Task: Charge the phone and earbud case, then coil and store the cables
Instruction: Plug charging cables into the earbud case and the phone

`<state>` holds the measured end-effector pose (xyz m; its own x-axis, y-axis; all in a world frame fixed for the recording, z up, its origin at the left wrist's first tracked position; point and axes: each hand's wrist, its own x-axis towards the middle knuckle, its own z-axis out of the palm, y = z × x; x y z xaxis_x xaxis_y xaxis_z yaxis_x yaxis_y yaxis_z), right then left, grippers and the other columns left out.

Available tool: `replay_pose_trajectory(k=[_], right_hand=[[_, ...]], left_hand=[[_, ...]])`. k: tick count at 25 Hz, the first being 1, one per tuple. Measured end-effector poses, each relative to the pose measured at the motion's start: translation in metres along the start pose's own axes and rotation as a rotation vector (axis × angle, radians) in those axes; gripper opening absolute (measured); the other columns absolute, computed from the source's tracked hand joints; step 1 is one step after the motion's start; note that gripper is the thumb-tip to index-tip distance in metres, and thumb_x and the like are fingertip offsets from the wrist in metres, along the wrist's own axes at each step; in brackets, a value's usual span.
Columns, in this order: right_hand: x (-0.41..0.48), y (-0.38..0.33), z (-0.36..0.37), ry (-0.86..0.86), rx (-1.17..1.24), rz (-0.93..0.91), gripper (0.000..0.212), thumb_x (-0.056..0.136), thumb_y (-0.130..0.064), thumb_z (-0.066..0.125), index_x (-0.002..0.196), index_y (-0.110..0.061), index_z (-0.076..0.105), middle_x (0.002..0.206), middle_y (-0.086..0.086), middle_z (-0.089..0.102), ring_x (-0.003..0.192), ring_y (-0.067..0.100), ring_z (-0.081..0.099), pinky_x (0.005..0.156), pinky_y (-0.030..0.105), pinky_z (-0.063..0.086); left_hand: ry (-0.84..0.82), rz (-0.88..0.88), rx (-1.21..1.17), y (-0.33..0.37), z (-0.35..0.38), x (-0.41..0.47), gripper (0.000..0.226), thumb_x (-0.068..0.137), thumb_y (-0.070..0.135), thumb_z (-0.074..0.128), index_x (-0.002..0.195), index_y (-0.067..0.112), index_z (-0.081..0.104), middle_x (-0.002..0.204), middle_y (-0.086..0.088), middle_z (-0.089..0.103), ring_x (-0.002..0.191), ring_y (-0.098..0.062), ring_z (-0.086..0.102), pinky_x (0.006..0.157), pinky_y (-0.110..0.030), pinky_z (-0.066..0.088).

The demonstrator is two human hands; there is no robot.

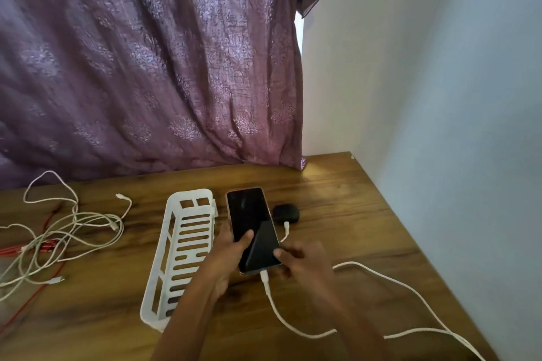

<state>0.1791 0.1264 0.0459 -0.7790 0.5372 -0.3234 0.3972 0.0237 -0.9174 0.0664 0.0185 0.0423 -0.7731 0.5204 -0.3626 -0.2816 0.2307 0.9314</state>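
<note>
Head view: phone (252, 228) held over the wooden table (352, 199), white cable (293, 324) plugged in.
Left hand (225, 261) grips its side, thumb on screen; right hand (302, 264) pinches its lower corner; earbud case (286, 213) lies just beyond.

Bench (352, 184): brown wood-grain top with dark streaks, pushed into the room corner, its far right corner meeting the wall. Back of the scene: purple cloth (146, 67) with a pale floral print, hanging in folds, its lower edge reaching the bench's far edge. Right side: plain pale wall (440, 97), bluish-white, unmarked. Narrow bright gap (299, 35) along the cloth's right edge admits daylight. Warm light patch (316, 168) on the bench below that gap.
</note>
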Motion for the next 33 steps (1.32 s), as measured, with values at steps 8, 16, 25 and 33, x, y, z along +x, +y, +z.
replay_pose_trajectory(k=[8, 16, 25, 33], right_hand=[[0.003, 0.043, 0.027, 0.056, -0.101, 0.156, 0.025, 0.088, -0.016, 0.062, 0.113, -0.013, 0.063, 0.084, -0.002, 0.067, 0.063, 0.006, 0.063, 0.056, 0.014, 0.049], [0.010, 0.050, 0.031, 0.059, -0.249, 0.076, 0.018, 0.089, -0.018, 0.061, 0.103, -0.011, 0.070, 0.069, -0.002, 0.066, 0.052, 0.004, 0.061, 0.045, 0.005, 0.040], [0.012, 0.060, 0.037, 0.080, -0.262, 0.077, 0.016, 0.089, -0.019, 0.061, 0.101, -0.010, 0.068, 0.078, 0.004, 0.067, 0.060, 0.009, 0.061, 0.053, 0.014, 0.046], [0.002, 0.067, 0.042, 0.187, -0.275, -0.083, 0.015, 0.087, -0.021, 0.063, 0.089, -0.009, 0.072, 0.075, 0.006, 0.070, 0.065, 0.017, 0.063, 0.065, 0.032, 0.053]], left_hand=[[0.126, -0.087, 0.419, -0.045, 0.002, -0.002, 0.044, 0.092, 0.005, 0.048, 0.132, 0.021, 0.039, 0.128, -0.004, 0.052, 0.118, -0.025, 0.051, 0.091, -0.035, 0.049], [0.295, -0.104, 0.664, -0.050, 0.020, -0.006, 0.049, 0.089, 0.002, 0.050, 0.135, 0.008, 0.035, 0.129, -0.012, 0.048, 0.117, -0.025, 0.050, 0.082, -0.025, 0.044], [0.318, -0.073, 0.810, -0.060, 0.025, -0.015, 0.065, 0.089, 0.002, 0.053, 0.145, 0.005, 0.020, 0.149, -0.016, 0.021, 0.135, -0.030, 0.028, 0.106, -0.032, 0.034], [0.332, 0.044, 0.805, -0.080, 0.031, -0.032, 0.065, 0.091, 0.000, 0.047, 0.146, 0.003, 0.013, 0.153, -0.014, 0.019, 0.141, -0.030, 0.016, 0.114, -0.037, 0.020]])
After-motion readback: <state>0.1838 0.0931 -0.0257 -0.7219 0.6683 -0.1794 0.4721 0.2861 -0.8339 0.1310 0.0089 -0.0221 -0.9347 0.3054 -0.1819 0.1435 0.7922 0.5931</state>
